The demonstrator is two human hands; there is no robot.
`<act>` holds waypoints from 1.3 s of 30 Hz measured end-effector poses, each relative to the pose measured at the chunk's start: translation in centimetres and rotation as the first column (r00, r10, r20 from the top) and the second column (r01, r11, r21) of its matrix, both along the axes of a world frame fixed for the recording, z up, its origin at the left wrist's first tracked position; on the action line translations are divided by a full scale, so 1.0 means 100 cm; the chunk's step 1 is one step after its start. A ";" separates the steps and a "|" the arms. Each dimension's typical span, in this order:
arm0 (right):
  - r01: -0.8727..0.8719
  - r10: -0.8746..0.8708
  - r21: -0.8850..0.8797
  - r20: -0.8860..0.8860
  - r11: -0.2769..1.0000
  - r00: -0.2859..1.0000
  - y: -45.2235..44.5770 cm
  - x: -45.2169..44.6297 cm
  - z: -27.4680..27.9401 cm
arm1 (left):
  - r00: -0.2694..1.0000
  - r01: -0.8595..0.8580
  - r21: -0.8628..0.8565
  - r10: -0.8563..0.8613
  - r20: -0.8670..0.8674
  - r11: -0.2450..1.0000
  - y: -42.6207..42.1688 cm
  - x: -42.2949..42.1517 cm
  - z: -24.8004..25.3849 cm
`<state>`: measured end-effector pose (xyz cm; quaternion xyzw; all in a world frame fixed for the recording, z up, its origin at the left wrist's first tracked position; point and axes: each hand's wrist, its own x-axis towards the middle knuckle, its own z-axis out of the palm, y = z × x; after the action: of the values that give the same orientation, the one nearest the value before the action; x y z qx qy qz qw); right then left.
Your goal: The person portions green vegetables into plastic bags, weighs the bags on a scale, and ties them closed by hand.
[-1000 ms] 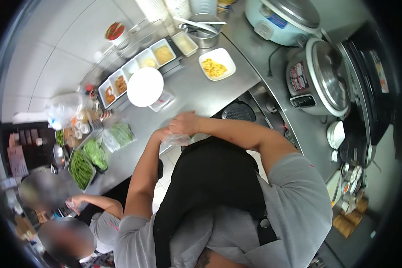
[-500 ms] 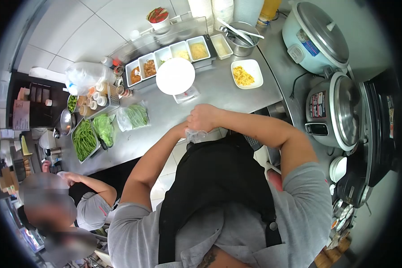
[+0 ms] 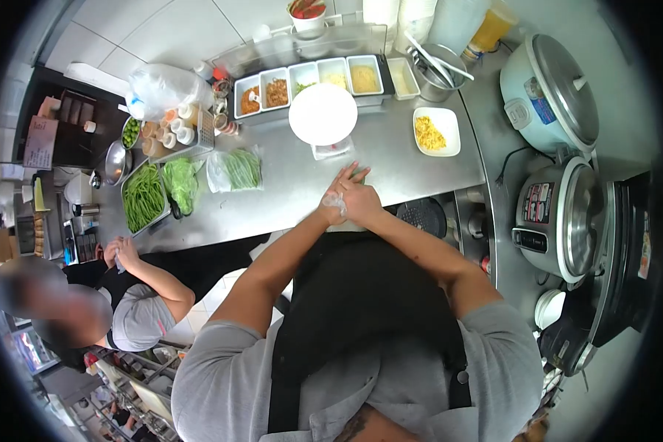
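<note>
My left hand (image 3: 344, 177) is at the front edge of the steel counter, its fingers stretched out and pointing away from me. Crumpled clear plastic, which looks like a thin disposable glove (image 3: 334, 201), lies bunched over its back near the wrist. Crossing it from the right, my right hand (image 3: 363, 202) has its fingers curled at that plastic; its fingertips are partly hidden. Just beyond both hands stands a round white plate or bowl (image 3: 323, 114), with a small clear packet (image 3: 333, 149) by its near side.
Topping trays (image 3: 276, 93) line the back. A square bowl of yellow pieces (image 3: 436, 132) sits right, near rice cookers (image 3: 552, 206). Leafy greens in a bag (image 3: 236, 170), lettuce (image 3: 180, 184), green beans (image 3: 144, 195) and bottles (image 3: 180, 129) stand left. A co-worker's hands (image 3: 122, 254) are at lower left.
My closed-together hands have shifted slightly right, and the left fingers now stretch out from under the right hand. The camera view has turned, and the co-worker's hands have come together.
</note>
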<state>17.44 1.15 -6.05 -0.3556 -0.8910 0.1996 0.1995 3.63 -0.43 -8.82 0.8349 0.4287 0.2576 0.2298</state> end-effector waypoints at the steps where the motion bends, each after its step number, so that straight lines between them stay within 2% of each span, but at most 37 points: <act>1: 0.002 -0.002 -0.016 0.006 1.000 1.000 -0.001 -0.001 0.008 | 1.000 0.002 -0.016 -0.002 0.006 1.000 0.001 0.001 -0.002; 4: 0.002 0.006 -0.085 0.097 0.996 0.995 -0.002 0.002 0.017 | 0.999 -0.009 0.033 0.008 0.042 0.999 0.000 0.004 -0.007; 6: -0.048 0.035 -0.093 -0.132 0.994 0.991 -0.004 0.007 0.013 | 0.997 -0.068 0.018 0.067 0.030 0.998 -0.001 0.006 -0.005; 7: -0.067 0.051 -0.091 -0.169 0.994 0.984 -0.005 0.010 0.010 | 0.997 -0.066 0.012 0.066 0.032 0.998 0.000 0.006 -0.003; 10: -0.006 -0.042 -0.211 -0.222 0.977 0.974 -0.003 0.009 0.008 | 0.997 -0.076 -0.015 0.076 0.020 0.997 0.000 0.007 -0.002; 13: 0.000 -0.069 -0.211 -0.318 0.978 0.946 -0.003 0.006 0.009 | 0.992 -0.123 -0.045 0.123 0.001 0.991 0.003 0.007 -0.003; 15: -0.008 -0.061 -0.209 -0.319 0.978 0.946 -0.005 0.007 0.014 | 0.986 -0.109 0.004 0.108 -0.126 0.994 0.003 0.005 -0.004; 17: -0.018 -0.050 -0.205 -0.322 0.979 0.945 -0.005 0.006 0.021 | 0.989 -0.108 0.030 0.111 -0.102 0.994 0.004 0.005 -0.007; 19: 0.049 -0.041 -0.229 0.039 0.972 0.998 -0.001 0.003 0.030 | 0.991 -0.110 0.057 0.115 -0.076 0.992 0.002 0.008 -0.006; 22: 0.071 -0.051 -0.204 0.103 0.976 0.993 0.008 -0.001 0.024 | 0.989 -0.140 0.052 0.142 -0.042 0.989 0.002 0.012 -0.006; 24: 0.033 -0.011 -0.186 0.119 0.982 0.993 0.015 0.003 0.022 | 0.966 -0.198 -0.107 0.212 0.147 0.974 0.006 0.016 -0.003; 25: -0.012 0.033 -0.175 0.115 0.984 0.993 0.020 0.007 0.023 | 0.967 -0.194 -0.105 0.208 0.147 0.975 0.003 0.022 -0.001; 26: -0.005 0.025 -0.173 0.113 0.985 0.993 0.030 0.011 0.024 | 0.939 -0.230 -0.142 0.258 0.229 0.963 0.000 0.028 0.002; 27: -0.036 0.056 -0.215 0.088 0.976 0.995 0.041 0.017 0.029 | 0.902 -0.259 -0.182 0.305 0.306 0.949 -0.001 0.033 0.008; 28: -0.067 0.086 -0.262 0.062 0.963 0.994 0.047 0.023 0.038 | 0.906 -0.247 -0.186 0.295 0.305 0.951 -0.004 0.033 0.021; 29: -0.071 0.099 -0.257 0.096 0.964 0.991 0.053 0.029 0.075 | 0.964 -0.250 -0.042 0.253 0.078 0.967 -0.004 0.028 0.045; 30: -0.055 0.082 -0.257 0.098 0.965 0.992 0.062 0.037 0.093 | 0.962 -0.213 0.103 0.227 -0.155 0.972 -0.002 0.023 0.074; 32: -0.044 0.017 -0.420 -0.068 0.907 0.998 0.081 0.057 0.121 | 0.972 -0.091 0.125 0.116 -0.204 0.988 0.008 0.011 0.155; 33: -0.024 -0.003 -0.411 -0.064 0.911 0.998 0.087 0.066 0.148 | 0.975 -0.072 0.134 0.098 -0.199 0.988 0.015 0.007 0.182; 34: -0.024 0.008 -0.475 -0.036 0.880 0.999 0.091 0.073 0.178 | 0.937 0.169 0.127 -0.119 -0.328 0.977 0.020 0.003 0.204; 35: -0.026 0.025 -0.537 -0.009 0.843 1.000 0.093 0.078 0.194 | 0.836 0.393 0.091 -0.314 -0.449 0.915 0.025 0.005 0.220; 36: -0.015 0.015 -0.528 -0.004 0.849 1.000 0.098 0.080 0.199 | 0.836 0.401 0.103 -0.317 -0.449 0.910 0.032 0.014 0.234; 38: -0.146 0.144 -0.503 -0.043 0.852 0.989 0.114 0.083 0.208 | 0.624 0.501 0.284 -0.113 -0.773 0.818 0.052 0.033 0.252; 39: -0.108 0.098 -0.432 -0.045 0.895 0.994 0.121 0.085 0.212 | 0.656 0.531 0.428 -0.035 -0.754 0.731 0.076 0.035 0.238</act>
<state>25.97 13.25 15.16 -0.3411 -0.8396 0.4071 0.1143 7.09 7.14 14.94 0.9534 0.2283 0.0037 -0.1972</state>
